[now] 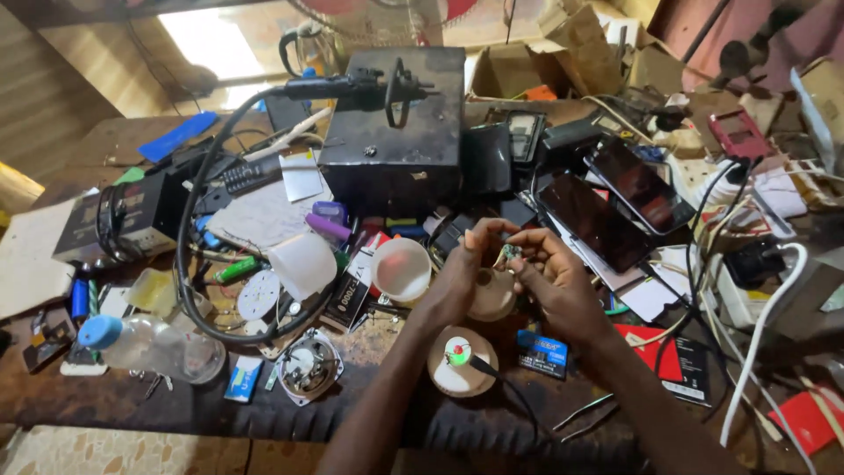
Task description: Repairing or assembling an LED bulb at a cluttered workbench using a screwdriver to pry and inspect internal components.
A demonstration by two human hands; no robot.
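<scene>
My left hand (pixel 463 268) and my right hand (pixel 552 280) meet over the middle of a cluttered workbench. Between their fingertips they pinch a small green circuit board (pixel 510 254). Just below it, partly hidden by my left hand, sits a white bulb housing (pixel 492 297). A round white base (pixel 461 361) with a red and green centre lies nearer to me, with a black cable running off it. A white bulb dome (pixel 401 268) rests to the left of my hands.
A black metal box (pixel 397 132) holding a soldering iron stands at the back. Two dark phones (pixel 615 204) lie to the right, beside white cables and a power strip (pixel 747 290). A plastic bottle (pixel 149 345), tweezers (pixel 585 415) and small packets surround the hands.
</scene>
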